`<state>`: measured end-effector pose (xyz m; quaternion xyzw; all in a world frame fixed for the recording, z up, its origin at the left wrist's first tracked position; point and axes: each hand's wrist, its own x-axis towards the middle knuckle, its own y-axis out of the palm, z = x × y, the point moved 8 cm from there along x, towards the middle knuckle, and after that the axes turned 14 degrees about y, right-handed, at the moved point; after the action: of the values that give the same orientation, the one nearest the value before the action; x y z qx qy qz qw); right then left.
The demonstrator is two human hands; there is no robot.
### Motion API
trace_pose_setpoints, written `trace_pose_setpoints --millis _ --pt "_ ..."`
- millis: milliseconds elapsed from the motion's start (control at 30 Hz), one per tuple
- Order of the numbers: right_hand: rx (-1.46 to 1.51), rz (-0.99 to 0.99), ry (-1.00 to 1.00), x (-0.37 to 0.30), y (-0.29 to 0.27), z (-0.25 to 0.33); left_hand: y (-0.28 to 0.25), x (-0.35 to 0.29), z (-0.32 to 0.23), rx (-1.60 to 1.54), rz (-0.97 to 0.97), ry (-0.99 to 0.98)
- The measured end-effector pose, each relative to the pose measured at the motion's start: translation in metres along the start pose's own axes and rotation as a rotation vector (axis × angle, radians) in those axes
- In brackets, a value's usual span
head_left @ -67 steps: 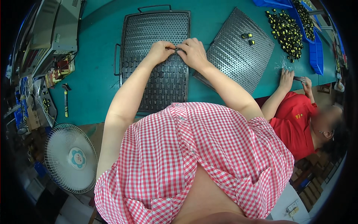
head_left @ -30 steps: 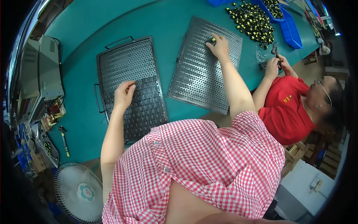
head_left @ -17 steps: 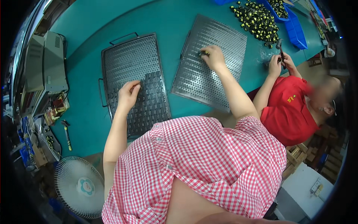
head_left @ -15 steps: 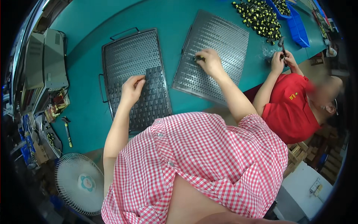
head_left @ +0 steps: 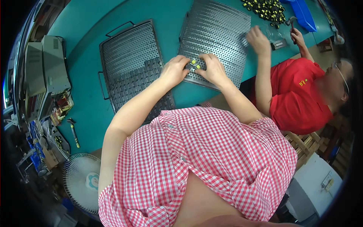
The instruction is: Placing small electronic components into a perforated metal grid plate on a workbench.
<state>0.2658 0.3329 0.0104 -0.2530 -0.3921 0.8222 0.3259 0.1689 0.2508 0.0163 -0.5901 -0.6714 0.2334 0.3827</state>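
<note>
Several small black-and-yellow components [head_left: 194, 61] lie loose near the front left of a perforated metal tray [head_left: 215, 30]. My left hand [head_left: 175, 71] is at their left, fingers curved, with a gap between thumb and fingertips. From the right, my right hand [head_left: 212, 70] borders the same components, thumb and forefinger apart. Fingertips of both hands are close to the components; whether they touch cannot be made out. Beside this stands a dark tray with wire handles [head_left: 126, 51], its front part filled with rows of dark pieces [head_left: 134, 85].
At right, a co-worker in red [head_left: 298, 94] holds a hammer [head_left: 291, 22]; their other hand [head_left: 259, 41] is by the perforated tray's right edge. Behind are a component pile [head_left: 266, 11] and blue bin [head_left: 302, 15]. Left are grey equipment [head_left: 55, 68], another hammer [head_left: 74, 132] and a fan [head_left: 81, 183].
My left hand has moved right, from the dark tray to the perforated one. Components once in my right hand now lie between both hands. The co-worker's empty hand has moved left.
</note>
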Motion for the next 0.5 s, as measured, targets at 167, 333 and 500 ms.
trace_pose_setpoints --millis 167,333,500 --pt "0.048 0.053 0.071 -0.003 0.023 -0.014 0.023 -0.001 0.005 0.063 0.113 -0.046" --pt "0.131 -0.004 0.064 -0.007 0.016 -0.013 0.023 -0.008 0.004 0.074 0.137 -0.109" --pt "0.237 0.045 0.113 -0.011 0.031 -0.018 0.027 -0.013 0.011 0.002 0.11 -0.211"
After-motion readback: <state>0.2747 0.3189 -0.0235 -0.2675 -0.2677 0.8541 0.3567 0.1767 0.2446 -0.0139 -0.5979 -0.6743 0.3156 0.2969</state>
